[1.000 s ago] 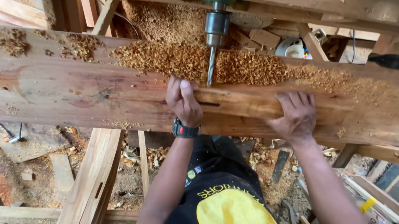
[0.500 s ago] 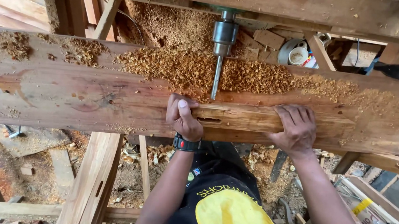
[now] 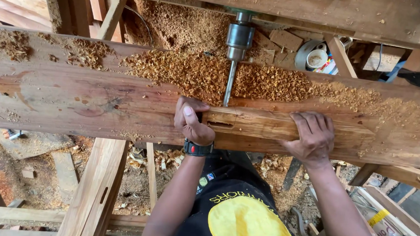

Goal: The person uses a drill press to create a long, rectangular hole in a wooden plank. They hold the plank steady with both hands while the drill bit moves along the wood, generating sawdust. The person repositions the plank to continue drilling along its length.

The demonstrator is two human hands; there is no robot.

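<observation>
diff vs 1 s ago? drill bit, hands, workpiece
The drill bit tip sat in the wood chips behind the wood block a second ago; now it sits at the block's back edge. Left hand curled tighter at the block's left end. Right hand stays flat on the block, and the big plank and chip piles lie as before.

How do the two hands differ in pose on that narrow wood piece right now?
The left hand is curled at the end of the narrow wood piece, thumb up, near the slot; the right hand lies flat, fingers spread over its top, further along. The left wrist wears a dark watch; the right wrist is bare. The left hand sits just below the drill bit; the right sits off to the side. Both press the piece against the big plank.
</observation>
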